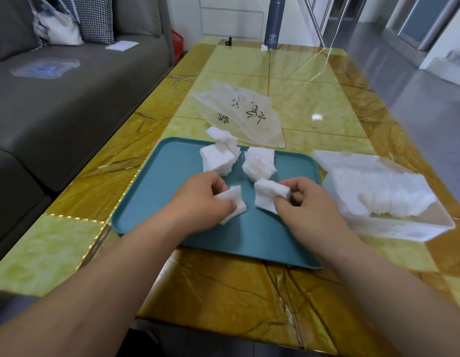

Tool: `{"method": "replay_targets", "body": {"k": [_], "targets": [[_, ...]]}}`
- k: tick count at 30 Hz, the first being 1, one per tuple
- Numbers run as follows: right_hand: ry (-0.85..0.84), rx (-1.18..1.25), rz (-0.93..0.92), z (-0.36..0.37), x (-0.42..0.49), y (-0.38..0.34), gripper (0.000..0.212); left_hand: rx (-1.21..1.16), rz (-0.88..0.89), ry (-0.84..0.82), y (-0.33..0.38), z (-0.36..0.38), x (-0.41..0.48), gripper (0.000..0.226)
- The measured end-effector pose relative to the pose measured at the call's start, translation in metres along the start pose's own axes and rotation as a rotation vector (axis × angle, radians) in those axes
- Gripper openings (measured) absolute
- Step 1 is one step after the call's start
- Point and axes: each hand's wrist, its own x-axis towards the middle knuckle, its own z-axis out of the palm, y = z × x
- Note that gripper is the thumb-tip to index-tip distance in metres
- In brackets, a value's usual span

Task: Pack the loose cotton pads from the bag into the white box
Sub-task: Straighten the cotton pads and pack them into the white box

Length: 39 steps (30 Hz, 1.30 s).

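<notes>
Black brush-style characters on crumpled translucent plastic bag: not legible. Pale emblem on dark blue cylinder: too small to read.

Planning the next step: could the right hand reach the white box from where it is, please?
Probably yes: the white box lies open just right of the right hand, with nothing standing between them, though its fingers hold cotton pads.
</notes>
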Motion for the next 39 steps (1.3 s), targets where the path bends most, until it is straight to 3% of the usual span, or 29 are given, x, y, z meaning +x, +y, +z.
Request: {"method": "replay_targets", "body": {"k": [3,6,8,11,14,19,30,32,35,39], "targets": [[0.007,0.065,0.008,0.0,0.001,0.003,0.013,-0.265,0.053,0.021,0.002,-0.003,-0.001,0.013],[-0.01,0.17,0.021,-0.002,0.003,0.002,0.012,-0.671,0.08,-0.199,0.008,-0.009,-0.007,0.011],[-0.088,0.272,0.034,-0.004,0.004,0.0,0.014,-0.771,0.11,-0.342,0.011,-0.009,-0.012,0.02],[-0.267,0.454,0.049,-0.007,0.002,-0.006,0.019,-0.725,0.158,-0.329,0.012,-0.005,-0.013,0.022],[-0.338,0.492,0.044,-0.007,0.0,-0.008,0.023,-0.715,0.175,-0.233,0.01,-0.003,-0.01,0.017],[-0.33,0.476,0.056,-0.008,0.002,-0.005,0.025,-0.712,0.188,-0.1,0.009,0.001,-0.008,0.011],[-0.393,0.503,0.047,-0.01,0.002,-0.007,0.024,-0.685,0.212,-0.059,0.011,0.004,-0.009,0.007],[-0.45,0.57,0.045,-0.013,0.003,-0.008,0.032,-0.687,0.224,-0.043,0.011,0.004,-0.008,0.008],[-0.506,0.669,0.034,-0.014,0.003,-0.006,0.061,-0.687,0.238,-0.039,0.012,0.003,-0.008,0.008],[-0.408,0.578,-0.031,-0.009,0.003,-0.002,0.052,-0.668,0.235,-0.034,0.013,0.002,-0.01,0.005]]}}
